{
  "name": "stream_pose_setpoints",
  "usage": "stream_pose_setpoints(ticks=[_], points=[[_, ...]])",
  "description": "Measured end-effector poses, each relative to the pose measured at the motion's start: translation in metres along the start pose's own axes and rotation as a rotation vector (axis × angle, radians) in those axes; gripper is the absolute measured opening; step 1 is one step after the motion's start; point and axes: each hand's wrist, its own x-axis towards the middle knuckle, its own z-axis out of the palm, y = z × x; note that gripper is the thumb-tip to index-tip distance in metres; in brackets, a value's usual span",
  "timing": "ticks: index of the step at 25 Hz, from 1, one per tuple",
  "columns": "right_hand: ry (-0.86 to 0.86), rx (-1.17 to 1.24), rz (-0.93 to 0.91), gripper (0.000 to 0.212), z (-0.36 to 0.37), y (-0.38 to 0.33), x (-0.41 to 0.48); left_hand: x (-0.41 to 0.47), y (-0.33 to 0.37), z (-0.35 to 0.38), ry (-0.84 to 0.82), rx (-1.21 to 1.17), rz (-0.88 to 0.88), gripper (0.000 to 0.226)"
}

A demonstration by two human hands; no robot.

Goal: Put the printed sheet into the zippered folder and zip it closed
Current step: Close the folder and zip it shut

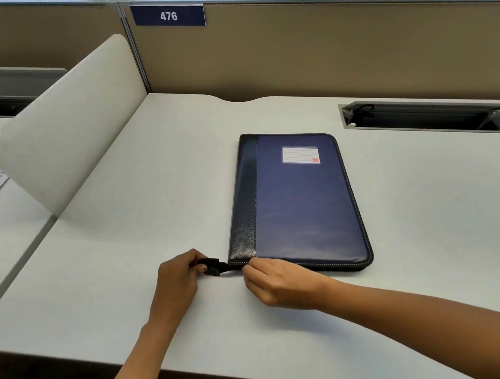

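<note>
Now I see the blue zippered folder (pixel 301 201) lying closed on the white desk (pixel 153 234), my left hand (pixel 179 278) pinching its black zipper strap (pixel 215 265) off the near-left corner, my right hand (pixel 281 282) pinching that corner.

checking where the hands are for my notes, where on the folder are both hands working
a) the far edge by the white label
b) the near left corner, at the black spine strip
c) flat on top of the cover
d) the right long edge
b: the left hand pinches a black tab just off the near left corner of the folder, and the right hand grips that corner's edge.
</note>
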Motion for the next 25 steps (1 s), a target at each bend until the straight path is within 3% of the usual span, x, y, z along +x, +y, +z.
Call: stream_pose_setpoints(ticks=[7,25], points=[[-0.034,-0.047,-0.043,0.022,-0.007,0.008,-0.03,-0.001,0.0,0.001,0.014,-0.008,-0.024,0.036],[-0.192,-0.078,0.091,0.021,-0.037,0.026,-0.141,0.001,-0.004,-0.002,0.015,0.068,0.063,0.042]])
